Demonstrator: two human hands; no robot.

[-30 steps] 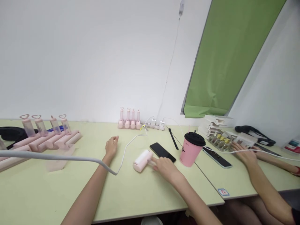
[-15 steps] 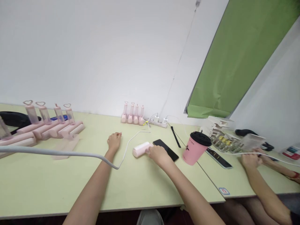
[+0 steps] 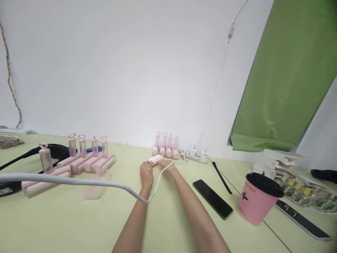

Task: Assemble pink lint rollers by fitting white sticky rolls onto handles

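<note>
Both bare hands meet over the pale green table [image 3: 65,228], at a small pink cylinder [image 3: 156,160] lying just ahead of them. Left hand [image 3: 146,173] bends its fingers at the near left end; right hand [image 3: 166,165] reaches the right end, partly behind a white cable [image 3: 79,181]. Whether either one grips the cylinder, I cannot tell.

With twelve o'clock towards the white wall [image 3: 126,70], a row of four pink stands [image 3: 169,151] is just beyond the cylinder at twelve. Between two and three sits a power strip [image 3: 201,159]; at three, a black strap [image 3: 222,177]; at four, a dark phone [image 3: 212,199]. Further out, between three and four, stands a pink cup [image 3: 256,203] with a black lid. Towards nine to ten, clear-bodied tubes [image 3: 82,149] stand upright among pink cylinders lying flat [image 3: 79,162]. High at two o'clock hangs a green blind [image 3: 289,70].
</note>
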